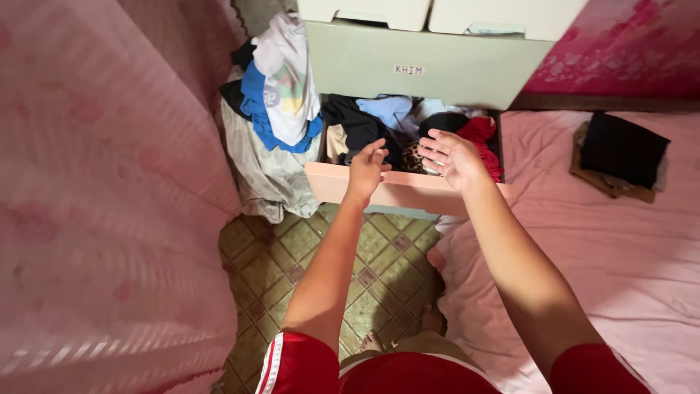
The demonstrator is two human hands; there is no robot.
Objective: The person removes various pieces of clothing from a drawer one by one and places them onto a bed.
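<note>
Pink drawer edge [394, 188] | left hand [367, 169], right hand [453, 155] open above | clothes [379, 124] packed

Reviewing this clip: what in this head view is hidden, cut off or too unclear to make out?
- Open drawer: its back is hidden under the cabinet front above it.
- Clothes in the drawer: partly covered by the left hand and right hand; single garments cannot be told apart.
- Top drawers: cut off by the upper edge.
- Folded dark clothes on the bed: kind unclear.
</note>
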